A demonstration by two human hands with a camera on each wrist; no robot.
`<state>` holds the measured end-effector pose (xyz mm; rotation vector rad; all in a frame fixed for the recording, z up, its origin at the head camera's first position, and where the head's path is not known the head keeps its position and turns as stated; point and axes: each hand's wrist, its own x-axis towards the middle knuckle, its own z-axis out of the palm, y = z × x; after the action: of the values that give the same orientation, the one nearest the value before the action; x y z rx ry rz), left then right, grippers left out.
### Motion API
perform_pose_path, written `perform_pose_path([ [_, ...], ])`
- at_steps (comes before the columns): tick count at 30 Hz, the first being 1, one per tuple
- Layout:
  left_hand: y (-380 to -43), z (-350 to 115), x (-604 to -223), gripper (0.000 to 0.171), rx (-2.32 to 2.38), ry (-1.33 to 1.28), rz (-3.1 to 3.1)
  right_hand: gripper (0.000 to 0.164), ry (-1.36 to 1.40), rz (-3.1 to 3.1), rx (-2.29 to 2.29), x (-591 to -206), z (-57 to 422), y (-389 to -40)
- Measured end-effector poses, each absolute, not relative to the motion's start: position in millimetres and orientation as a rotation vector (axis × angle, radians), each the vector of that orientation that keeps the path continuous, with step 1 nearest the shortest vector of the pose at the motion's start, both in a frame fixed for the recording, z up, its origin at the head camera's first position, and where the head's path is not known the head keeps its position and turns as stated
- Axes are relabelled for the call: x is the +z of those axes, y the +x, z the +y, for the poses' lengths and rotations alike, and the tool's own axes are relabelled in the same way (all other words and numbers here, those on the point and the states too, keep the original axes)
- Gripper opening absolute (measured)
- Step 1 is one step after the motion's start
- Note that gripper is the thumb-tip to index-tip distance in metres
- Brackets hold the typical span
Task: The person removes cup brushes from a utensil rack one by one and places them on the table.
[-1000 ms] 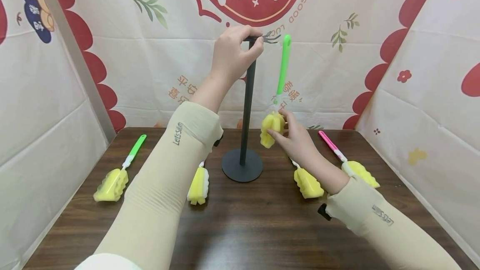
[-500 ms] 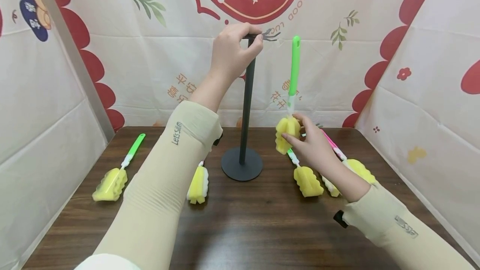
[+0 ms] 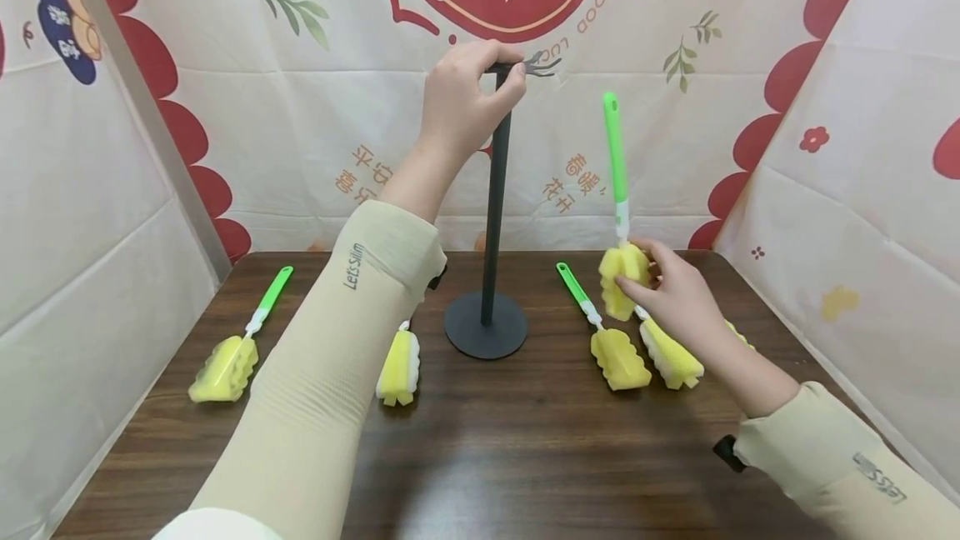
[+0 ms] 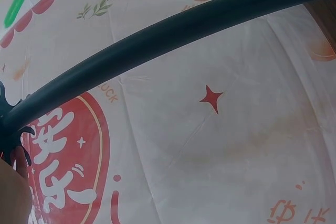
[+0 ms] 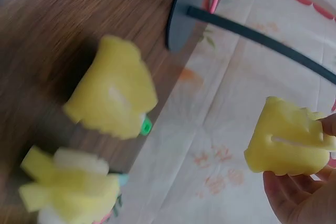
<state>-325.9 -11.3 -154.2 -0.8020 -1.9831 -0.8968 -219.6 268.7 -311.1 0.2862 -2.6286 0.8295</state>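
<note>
In the head view, my left hand pinches the hooked top of a black stand, whose round base rests on the table. My right hand grips a sponge brush by its yellow sponge head, with the green handle pointing up. This brush is in the air, right of the stand and apart from it. In the right wrist view the fingers curl round the yellow sponge. The left wrist view shows the stand's pole and a bit of my left hand at the lower left.
Below my right hand lie a green-handled sponge brush and a yellow-and-white one; another, further right, is mostly hidden. Left of the stand lie a green-handled brush and a yellow-and-white one. A printed cloth hangs behind the wooden table.
My right hand has carried the green-handled sponge brush to the right and slightly down, away from the stand. My left hand stays on the stand's top.
</note>
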Motion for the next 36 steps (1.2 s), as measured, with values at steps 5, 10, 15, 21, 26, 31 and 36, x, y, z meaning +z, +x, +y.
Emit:
perform_pose_path([
  [5,-326,-12,-154,0.031,-0.897,-0.802,-1.985,0.049,0.212,-2.655,0.758,-310,291,-216],
  [10,-325,-12,-153,0.031,-0.901,-0.806,-1.992,0.05,0.167,-2.674,0.7,-309,310,-211],
  [15,-324,-13,-152,0.031,-0.892,-0.829,-2.01,0.053,0.162,-2.695,0.709,-311,328,-209],
  [21,-323,-18,-150,0.03,-0.853,-0.877,-2.077,0.056,0.129,-2.713,0.733,-316,346,-209],
  [26,-321,-22,-147,0.031,-0.779,-0.908,-2.128,0.059,0.072,-2.757,0.734,-320,360,-209],
  [31,-319,-25,-146,0.032,-0.586,-0.912,-2.075,0.058,0.039,-2.778,0.696,-320,373,-210],
  [36,-317,-26,-146,0.033,-0.482,-0.862,-2.0,0.058,0.015,-2.779,0.696,-322,384,-211],
])
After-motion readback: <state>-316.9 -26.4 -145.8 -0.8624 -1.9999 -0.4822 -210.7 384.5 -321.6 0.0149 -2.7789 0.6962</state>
